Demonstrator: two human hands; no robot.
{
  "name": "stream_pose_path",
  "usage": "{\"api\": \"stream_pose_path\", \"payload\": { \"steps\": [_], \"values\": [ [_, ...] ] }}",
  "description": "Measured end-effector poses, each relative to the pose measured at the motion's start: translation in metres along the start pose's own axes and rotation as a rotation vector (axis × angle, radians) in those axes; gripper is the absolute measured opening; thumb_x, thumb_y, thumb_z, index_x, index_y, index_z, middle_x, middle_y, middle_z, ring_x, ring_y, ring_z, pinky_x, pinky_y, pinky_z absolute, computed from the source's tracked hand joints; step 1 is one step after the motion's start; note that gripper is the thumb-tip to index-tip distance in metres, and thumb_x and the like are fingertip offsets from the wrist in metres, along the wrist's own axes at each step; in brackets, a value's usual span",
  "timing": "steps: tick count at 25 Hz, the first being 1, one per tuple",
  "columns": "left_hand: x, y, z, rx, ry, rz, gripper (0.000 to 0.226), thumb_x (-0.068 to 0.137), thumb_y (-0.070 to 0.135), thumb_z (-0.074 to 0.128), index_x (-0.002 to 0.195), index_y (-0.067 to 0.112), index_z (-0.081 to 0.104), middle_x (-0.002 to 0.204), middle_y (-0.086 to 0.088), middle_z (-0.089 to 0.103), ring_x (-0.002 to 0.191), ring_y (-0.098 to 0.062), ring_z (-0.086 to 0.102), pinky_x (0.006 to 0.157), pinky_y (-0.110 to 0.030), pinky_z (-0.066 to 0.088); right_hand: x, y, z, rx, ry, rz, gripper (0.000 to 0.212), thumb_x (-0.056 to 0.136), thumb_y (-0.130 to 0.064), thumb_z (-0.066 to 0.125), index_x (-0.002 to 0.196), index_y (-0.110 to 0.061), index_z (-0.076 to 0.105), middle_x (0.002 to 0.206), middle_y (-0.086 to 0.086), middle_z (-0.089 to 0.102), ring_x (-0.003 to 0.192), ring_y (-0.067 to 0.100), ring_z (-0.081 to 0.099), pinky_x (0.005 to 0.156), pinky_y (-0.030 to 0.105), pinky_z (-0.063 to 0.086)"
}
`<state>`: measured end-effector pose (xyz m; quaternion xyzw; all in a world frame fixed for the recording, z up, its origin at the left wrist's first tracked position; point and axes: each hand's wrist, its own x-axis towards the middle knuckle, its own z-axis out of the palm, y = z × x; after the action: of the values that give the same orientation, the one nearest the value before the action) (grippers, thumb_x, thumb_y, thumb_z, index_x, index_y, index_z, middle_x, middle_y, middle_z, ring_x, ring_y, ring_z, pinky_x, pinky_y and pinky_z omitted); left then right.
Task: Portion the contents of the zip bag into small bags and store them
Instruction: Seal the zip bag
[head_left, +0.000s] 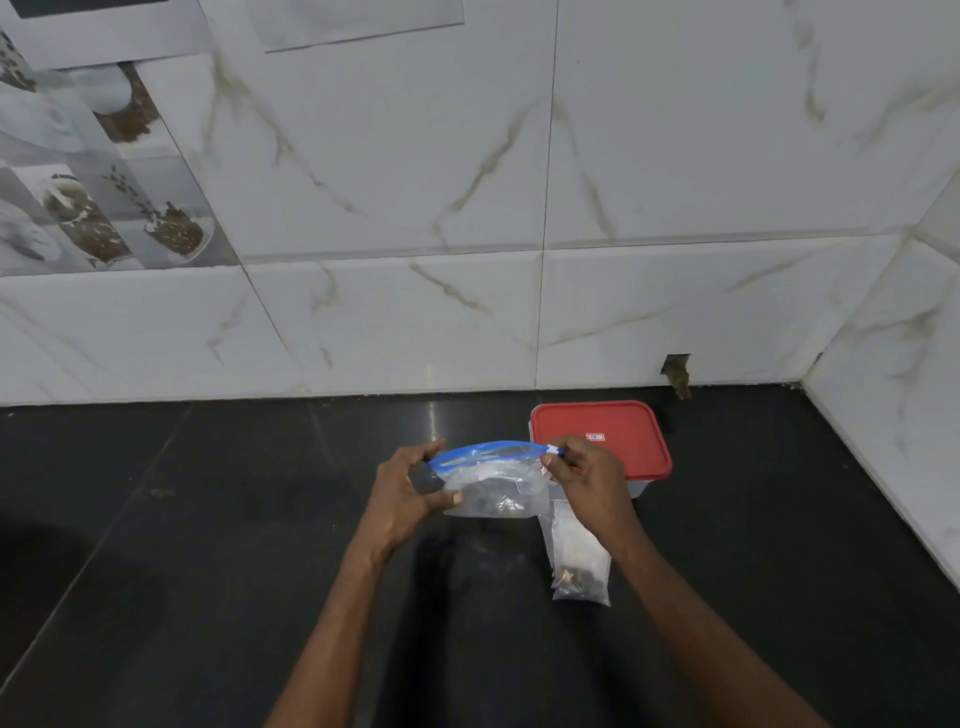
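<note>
My left hand grips the zip bag before the red-lidded container; my right hand pinches its slider. Small bags beside the container hold portions; I judge storing remains.

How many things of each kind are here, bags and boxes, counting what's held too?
Zip bag with blue seal, held: 1
Box with red lid: 1
Pile of small clear bags: 1 (the bags overlap, so their number cannot be told)
Total: 3
</note>
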<state>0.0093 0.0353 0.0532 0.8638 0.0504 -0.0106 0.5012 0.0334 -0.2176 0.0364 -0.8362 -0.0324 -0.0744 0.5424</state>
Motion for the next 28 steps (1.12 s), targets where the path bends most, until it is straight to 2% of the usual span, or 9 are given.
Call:
{"api": "stream_pose_path", "payload": {
  "steps": [3, 7, 10, 12, 14, 18, 22, 25, 28],
  "values": [
    [0.0, -0.004, 0.007, -0.185, -0.02, -0.063, 0.08, 0.069, 0.007, 0.089, 0.14, 0.021, 0.055, 0.13, 0.006, 0.062, 0.123, -0.007, 0.055, 0.096, -0.009, 0.042, 0.004, -0.009, -0.004, 0.188, -0.049, 0.091, 0.008, 0.094, -0.012, 0.061, 0.092, -0.005, 0.065, 0.083, 0.013, 0.072, 0.075, 0.024, 0.068, 0.074, 0.047, 0.059],
    [-0.002, -0.019, 0.019, -0.501, 0.024, -0.171, 0.067, 0.068, 0.006, 0.088, 0.13, 0.006, 0.062, 0.119, -0.016, 0.072, 0.109, -0.028, 0.07, 0.101, -0.052, 0.053, 0.002, -0.015, -0.006, 0.447, -0.054, 0.254, 0.008, 0.095, -0.007, 0.059, 0.097, -0.001, 0.063, 0.093, 0.017, 0.073, 0.082, 0.025, 0.071, 0.077, 0.048, 0.06],
    [-0.01, -0.02, 0.026, -0.475, 0.108, -0.136, 0.027, 0.078, -0.008, 0.077, 0.104, -0.001, 0.074, 0.095, -0.015, 0.078, 0.085, -0.027, 0.072, 0.079, -0.042, 0.06, 0.0, -0.02, -0.008, 0.046, -0.009, 0.118, 0.02, 0.091, -0.013, 0.063, 0.11, -0.009, 0.065, 0.104, 0.005, 0.071, 0.093, 0.014, 0.065, 0.092, 0.04, 0.054],
    [-0.014, -0.015, 0.027, -0.459, 0.131, -0.088, 0.024, 0.078, -0.01, 0.075, 0.101, -0.001, 0.075, 0.09, -0.014, 0.078, 0.08, -0.023, 0.072, 0.069, -0.031, 0.059, 0.0, -0.034, -0.008, -0.213, 0.026, -0.114, 0.039, 0.09, -0.021, 0.065, 0.128, -0.015, 0.06, 0.127, 0.0, 0.061, 0.115, 0.012, 0.055, 0.102, 0.027, 0.041],
    [-0.017, -0.01, 0.027, -0.441, 0.123, -0.039, 0.024, 0.078, -0.009, 0.074, 0.1, 0.001, 0.075, 0.092, -0.016, 0.078, 0.078, -0.021, 0.072, 0.069, -0.032, 0.059, 0.002, -0.058, -0.003, -0.296, -0.131, -0.257, 0.048, 0.092, -0.034, 0.063, 0.137, -0.02, 0.053, 0.139, -0.002, 0.051, 0.129, 0.013, 0.043, 0.111, 0.031, 0.031],
    [-0.028, -0.002, 0.032, -0.424, 0.103, 0.024, 0.026, 0.077, -0.007, 0.076, 0.1, 0.005, 0.075, 0.093, -0.011, 0.078, 0.081, -0.018, 0.074, 0.069, -0.028, 0.06, 0.019, -0.083, 0.021, -0.349, -0.369, -0.285, 0.027, 0.091, -0.031, 0.064, 0.114, -0.02, 0.069, 0.114, 0.001, 0.066, 0.108, 0.017, 0.058, 0.107, 0.042, 0.036],
    [-0.04, -0.015, 0.028, -0.48, 0.174, -0.017, 0.022, 0.076, -0.008, 0.078, 0.096, 0.001, 0.076, 0.09, -0.012, 0.078, 0.079, -0.02, 0.073, 0.069, -0.029, 0.06, 0.03, -0.089, 0.017, 0.017, -0.174, -0.145, 0.009, 0.084, -0.011, 0.071, 0.091, -0.011, 0.076, 0.089, 0.003, 0.071, 0.08, 0.006, 0.063, 0.078, 0.023, 0.048],
    [-0.044, -0.035, 0.026, -0.531, 0.243, -0.083, 0.017, 0.077, -0.011, 0.076, 0.092, -0.003, 0.075, 0.088, -0.022, 0.076, 0.08, -0.028, 0.069, 0.078, -0.039, 0.056, 0.036, -0.087, 0.001, 0.342, 0.047, 0.002, 0.009, 0.087, -0.005, 0.069, 0.092, -0.008, 0.076, 0.087, 0.004, 0.074, 0.078, 0.007, 0.067, 0.077, 0.02, 0.053],
    [-0.048, -0.039, 0.028, -0.617, 0.208, -0.104, 0.025, 0.08, -0.009, 0.075, 0.103, -0.001, 0.074, 0.098, -0.023, 0.076, 0.089, -0.03, 0.071, 0.085, -0.043, 0.057, 0.037, -0.083, -0.007, 0.363, 0.004, 0.021, 0.012, 0.089, -0.006, 0.066, 0.094, -0.014, 0.075, 0.096, 0.005, 0.074, 0.088, 0.012, 0.068, 0.082, 0.025, 0.053]
  ]
}}
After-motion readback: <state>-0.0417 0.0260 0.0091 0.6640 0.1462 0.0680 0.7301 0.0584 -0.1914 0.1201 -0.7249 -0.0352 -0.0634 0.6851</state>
